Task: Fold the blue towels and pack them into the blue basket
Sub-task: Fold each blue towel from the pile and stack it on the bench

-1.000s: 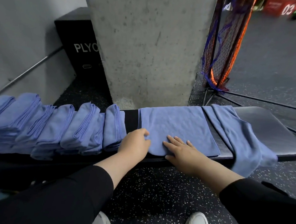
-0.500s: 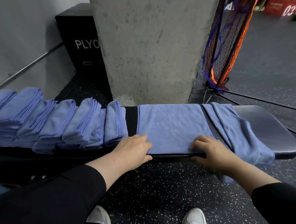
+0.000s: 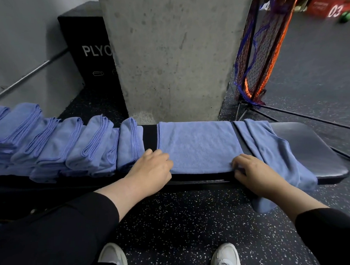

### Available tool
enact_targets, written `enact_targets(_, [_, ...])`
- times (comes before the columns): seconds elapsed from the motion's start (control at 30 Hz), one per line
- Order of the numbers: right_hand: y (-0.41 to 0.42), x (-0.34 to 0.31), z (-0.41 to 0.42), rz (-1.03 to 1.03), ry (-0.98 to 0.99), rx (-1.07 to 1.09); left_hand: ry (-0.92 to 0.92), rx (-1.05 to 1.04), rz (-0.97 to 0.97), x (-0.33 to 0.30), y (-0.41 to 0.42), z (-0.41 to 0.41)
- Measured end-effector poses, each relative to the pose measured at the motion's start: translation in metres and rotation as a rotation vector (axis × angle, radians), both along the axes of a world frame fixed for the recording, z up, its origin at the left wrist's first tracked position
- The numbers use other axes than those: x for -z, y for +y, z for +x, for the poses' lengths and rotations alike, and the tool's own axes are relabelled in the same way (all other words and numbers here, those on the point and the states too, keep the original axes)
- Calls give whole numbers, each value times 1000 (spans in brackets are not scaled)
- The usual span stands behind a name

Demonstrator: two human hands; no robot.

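We have a blue towel (image 3: 199,145) spread flat on the black bench (image 3: 311,147), and both our hands are at its near edge. Our left hand (image 3: 152,167) sits on the near left corner with its fingers (image 3: 160,154) curled down onto the cloth; whether they pinch the edge we cannot tell. Our right hand (image 3: 255,173) is at the near right corner, its fingers (image 3: 237,168) curled round the hem, gripping it. Just past our right fingers a loose towel (image 3: 274,151) drapes over the bench edge toward the floor. Just left of our left fingers stands a row of folded towels (image 3: 58,144), leaning on one another. The blue basket is not in view.
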State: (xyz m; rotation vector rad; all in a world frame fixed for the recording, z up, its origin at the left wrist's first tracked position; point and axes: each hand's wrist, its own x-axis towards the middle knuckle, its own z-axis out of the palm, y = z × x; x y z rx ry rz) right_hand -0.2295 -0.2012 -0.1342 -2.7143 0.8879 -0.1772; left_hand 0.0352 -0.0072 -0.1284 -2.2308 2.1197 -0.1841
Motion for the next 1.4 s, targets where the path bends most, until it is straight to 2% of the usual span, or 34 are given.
enact_targets(0.1, [4,-11,3,55,-27,122,253,-109,35,-11,2,-1])
enact_targets(0.2, [6,-25,2,116,-27,157,512,-216,118,-26,9,-1])
enact_targets(0.37, [7,-49,-4,302,-45,176,827,-278,140,-47,19,8])
enact_targets(0.47, [5,-55,-9,392,-90,168,911,-337,67,-55,20,10])
enact_targets(0.6, [-2,-53,-4,408,-195,238,800,-393,-60,-53,11,12])
enact_targets(0.77, [-18,-42,18,274,-299,351,557,-481,-85,-40,-12,17])
enact_targets(0.97, [-40,-10,38,110,-163,408,400,-494,-102,-18,-54,35])
enact_targets(1.1, [-47,0,43,-10,-91,405,220,-397,-86,0,-73,44])
enact_targets(1.2, [-46,-6,48,-117,-141,356,270,-273,-51,4,-80,40])
enact_targets(1.27, [-39,-16,53,-116,-149,337,330,-138,-5,2,-80,33])
enact_targets(1.4, [-16,-23,68,31,145,230,371,-15,106,5,-76,24])
